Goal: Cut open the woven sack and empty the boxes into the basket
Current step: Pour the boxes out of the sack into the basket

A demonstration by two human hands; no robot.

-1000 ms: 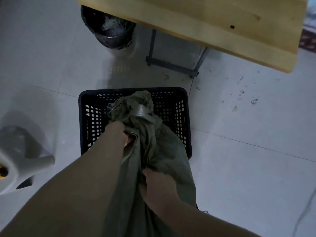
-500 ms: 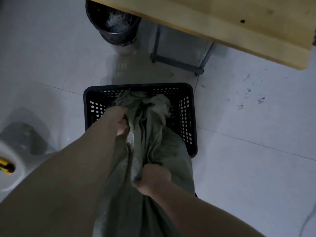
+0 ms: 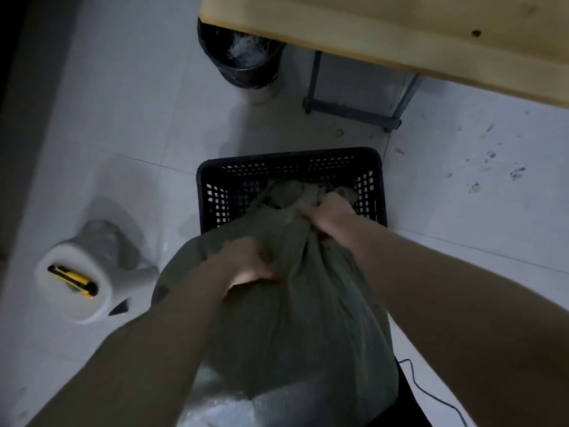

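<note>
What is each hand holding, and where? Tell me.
Both grip the sack: the right hand at its bunched top over the basket, the left hand on gathered fabric just below.

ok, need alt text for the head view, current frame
Both hands, left hand and right hand, grip a grey-green woven sack whose bunched top lies in a black plastic basket on a pale tiled floor. A yellow utility knife lies on a white stool to the left; a bin and wooden table beyond.
</note>
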